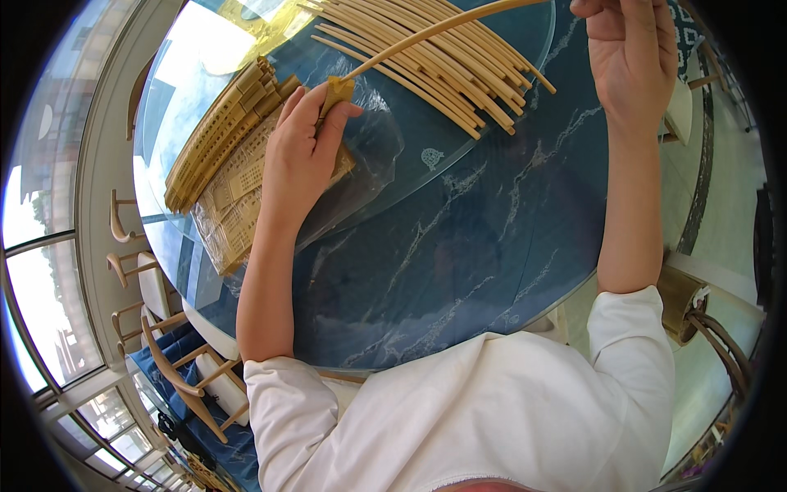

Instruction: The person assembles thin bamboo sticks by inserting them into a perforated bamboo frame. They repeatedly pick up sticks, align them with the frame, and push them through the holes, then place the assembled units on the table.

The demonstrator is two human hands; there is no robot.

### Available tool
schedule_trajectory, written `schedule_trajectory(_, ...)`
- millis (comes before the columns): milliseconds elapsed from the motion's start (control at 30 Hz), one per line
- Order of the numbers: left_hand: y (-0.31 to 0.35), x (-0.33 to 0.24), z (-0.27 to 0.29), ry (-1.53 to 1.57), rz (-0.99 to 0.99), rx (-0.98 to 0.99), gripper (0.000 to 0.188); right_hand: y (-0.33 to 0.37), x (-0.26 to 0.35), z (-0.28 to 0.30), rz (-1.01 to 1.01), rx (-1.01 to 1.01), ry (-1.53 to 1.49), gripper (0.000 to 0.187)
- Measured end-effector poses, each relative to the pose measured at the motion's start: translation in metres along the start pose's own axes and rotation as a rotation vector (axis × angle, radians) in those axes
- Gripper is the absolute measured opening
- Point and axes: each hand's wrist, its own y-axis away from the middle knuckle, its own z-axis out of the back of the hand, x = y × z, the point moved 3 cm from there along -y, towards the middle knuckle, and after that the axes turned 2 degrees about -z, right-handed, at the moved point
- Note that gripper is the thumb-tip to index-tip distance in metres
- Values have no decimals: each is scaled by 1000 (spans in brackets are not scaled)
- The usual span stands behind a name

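Note:
My left hand (302, 156) pinches a small gold paper sleeve (334, 94) between thumb and fingers. One end of a pale wooden chopstick (426, 35) sits at the sleeve's opening. From there the stick slants up to the right, toward my right hand (630, 70), whose fingers close around its far end at the top edge; the tips are partly cut off. Beyond my left hand lies a pile of loose chopsticks (447, 70). Left of that hand, a stack of printed gold sleeves (220, 135) rests against a clear plastic bag (369, 160) with more sleeves in it.
Everything lies on a round glass turntable (410, 187) over a dark blue, white-veined table (459, 271). Crumpled yellow wrapping (275, 29) is at the far left. Wooden chairs (197, 377) stand to the left by the windows. A brass-coloured cylinder (680, 307) is beside my right elbow.

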Motion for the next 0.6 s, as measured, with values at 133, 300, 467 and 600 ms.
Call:
schedule_trajectory(133, 0, -1, -1, 16, 26, -3, 22, -1, 2, 1, 8, 40, 19, 25)
schedule_trajectory(300, 0, -1, 0, 4, 19, 11, 25, 0, 1, 1, 16, 0, 25, 24)
schedule_trajectory(467, 0, 4, -1, 44, 38, 3, 26, 0, 0, 4, -3, 25, -13, 24)
schedule_trajectory(600, 1, 15, -1, 203, 125, -3, 29, 1, 8, -2, 10, 68, 32, 23)
